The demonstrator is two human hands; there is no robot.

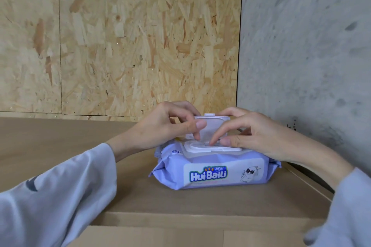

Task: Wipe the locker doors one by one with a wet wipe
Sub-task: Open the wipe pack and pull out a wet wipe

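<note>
A lilac pack of wet wipes (212, 174) lies on a brown top (80, 136), with its white flip lid (208, 124) standing open. My left hand (166, 124) holds the lid upright, fingers curled over its top edge and thumb on its inner face. My right hand (259, 136) hovers over the pack with its index fingertip and thumb at the white dispensing opening (198, 145). No wipe shows between them. Chipboard panels (140, 36) with vertical seams rise behind the top; whether they are locker doors I cannot tell.
A grey concrete wall (311, 46) closes the right side, meeting the chipboard in a corner behind the pack. The brown top has a seam near its front edge (180, 218) and a step down at the right. Both my forearms wear pale blue sleeves.
</note>
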